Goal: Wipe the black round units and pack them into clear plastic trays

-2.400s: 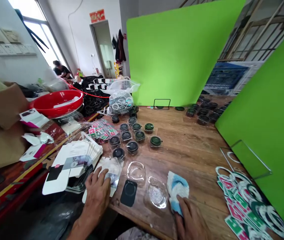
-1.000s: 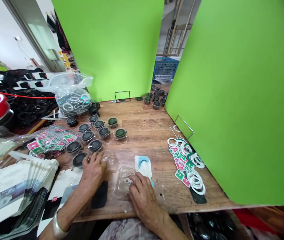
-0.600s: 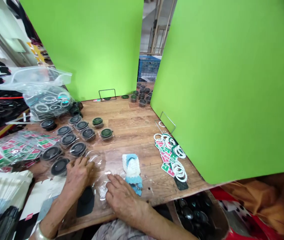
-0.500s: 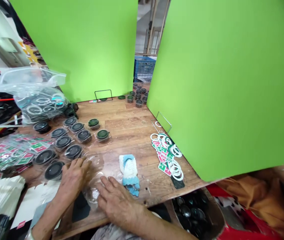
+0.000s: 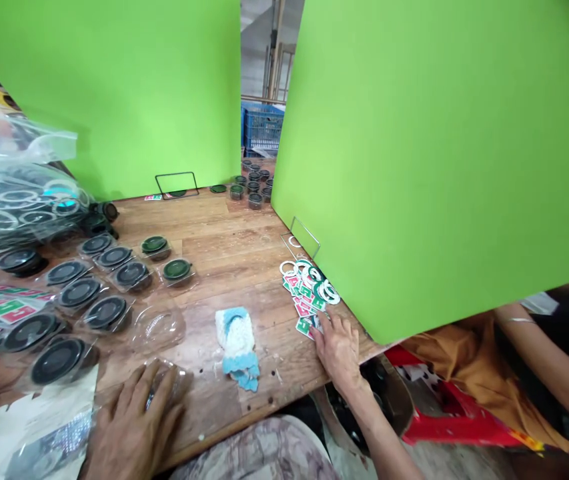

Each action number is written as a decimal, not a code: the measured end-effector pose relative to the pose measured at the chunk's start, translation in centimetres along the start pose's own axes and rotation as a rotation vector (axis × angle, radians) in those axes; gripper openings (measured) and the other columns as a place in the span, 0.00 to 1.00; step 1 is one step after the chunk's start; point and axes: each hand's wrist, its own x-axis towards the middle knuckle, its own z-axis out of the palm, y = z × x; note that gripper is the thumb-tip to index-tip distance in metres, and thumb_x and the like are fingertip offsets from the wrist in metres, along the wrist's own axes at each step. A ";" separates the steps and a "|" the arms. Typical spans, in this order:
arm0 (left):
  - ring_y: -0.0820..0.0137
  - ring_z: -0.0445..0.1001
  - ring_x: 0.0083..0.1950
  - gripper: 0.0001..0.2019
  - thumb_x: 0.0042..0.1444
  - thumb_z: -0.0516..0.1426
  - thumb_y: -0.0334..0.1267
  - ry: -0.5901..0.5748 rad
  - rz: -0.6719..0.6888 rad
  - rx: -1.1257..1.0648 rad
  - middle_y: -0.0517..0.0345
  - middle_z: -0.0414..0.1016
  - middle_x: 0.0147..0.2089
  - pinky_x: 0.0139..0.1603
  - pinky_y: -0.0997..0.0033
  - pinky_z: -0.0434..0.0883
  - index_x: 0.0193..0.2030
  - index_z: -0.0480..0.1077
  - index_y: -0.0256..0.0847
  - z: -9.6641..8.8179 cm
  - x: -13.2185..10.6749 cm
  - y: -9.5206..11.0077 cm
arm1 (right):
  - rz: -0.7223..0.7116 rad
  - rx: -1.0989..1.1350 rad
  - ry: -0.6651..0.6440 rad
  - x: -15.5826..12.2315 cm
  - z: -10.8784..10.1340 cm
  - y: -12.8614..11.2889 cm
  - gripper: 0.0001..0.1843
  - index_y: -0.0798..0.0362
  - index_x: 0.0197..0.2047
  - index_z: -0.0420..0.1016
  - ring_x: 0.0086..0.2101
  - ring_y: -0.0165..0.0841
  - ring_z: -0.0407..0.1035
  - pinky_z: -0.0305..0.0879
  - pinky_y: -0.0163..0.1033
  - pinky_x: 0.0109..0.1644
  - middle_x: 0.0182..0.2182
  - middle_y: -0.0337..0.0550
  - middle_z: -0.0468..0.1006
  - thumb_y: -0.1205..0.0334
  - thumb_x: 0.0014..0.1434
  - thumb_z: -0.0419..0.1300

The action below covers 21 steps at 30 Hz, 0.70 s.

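My left hand (image 5: pixel 131 423) lies at the near table edge, its fingers over a clear plastic blister shell (image 5: pixel 168 385). My right hand (image 5: pixel 337 350) reaches across the wooden table (image 5: pixel 204 230), its fingertips on a pile of green-and-red cards with white rings (image 5: pixel 308 290). Between the hands lies a blue-and-white cloth (image 5: pixel 235 340). Another clear blister shell (image 5: pixel 157 327) sits empty above my left hand. Several round black pieces in clear blisters (image 5: pixel 105 313) stand in rows to the left.
Green panels (image 5: pixel 414 147) rise along the table's far and right sides, with a wire stand (image 5: pixel 304 239) at the corner. A clear bag of rings (image 5: pixel 14 207) lies at the left. A co-worker's arm (image 5: pixel 554 353) and a red stool (image 5: pixel 457 417) are at the right.
My view has swung to the right. My right hand has left the blister and gone to the card pile. My left hand has moved toward the near edge, over a blister.
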 end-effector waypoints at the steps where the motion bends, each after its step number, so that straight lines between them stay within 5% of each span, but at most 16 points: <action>1: 0.46 0.63 0.57 0.16 0.58 0.49 0.38 -0.013 -0.032 0.007 0.34 0.64 0.58 0.47 0.47 0.64 0.49 0.69 0.37 0.0 0.1 0.1 | -0.002 -0.010 0.005 -0.4 0.4 0.3 0.18 0.57 0.51 0.71 0.43 0.45 0.64 0.59 0.49 0.43 0.50 0.55 0.72 0.58 0.64 0.49; 5: 0.43 0.58 0.61 0.17 0.58 0.51 0.40 -0.068 -0.132 0.049 0.32 0.57 0.61 0.48 0.45 0.64 0.51 0.69 0.37 -0.7 1.1 0.4 | -0.062 0.011 0.050 -1.1 1.4 0.1 0.16 0.57 0.49 0.72 0.43 0.42 0.65 0.58 0.46 0.44 0.48 0.53 0.74 0.61 0.64 0.48; 13: 0.45 0.61 0.59 0.19 0.56 0.54 0.37 -0.058 -0.148 0.073 0.37 0.64 0.59 0.49 0.48 0.65 0.55 0.68 0.42 0.0 1.2 -0.1 | -0.312 -0.018 0.284 -0.1 1.9 1.7 0.15 0.63 0.46 0.72 0.37 0.36 0.70 0.61 0.39 0.42 0.37 0.52 0.78 0.65 0.64 0.49; 21: 0.47 0.62 0.59 0.21 0.54 0.56 0.35 -0.005 -0.187 0.012 0.37 0.60 0.61 0.50 0.48 0.67 0.56 0.65 0.42 0.1 1.1 -0.4 | -0.245 -0.179 0.201 0.2 -0.3 0.0 0.16 0.56 0.44 0.75 0.36 0.45 0.70 0.61 0.47 0.37 0.46 0.53 0.76 0.59 0.63 0.49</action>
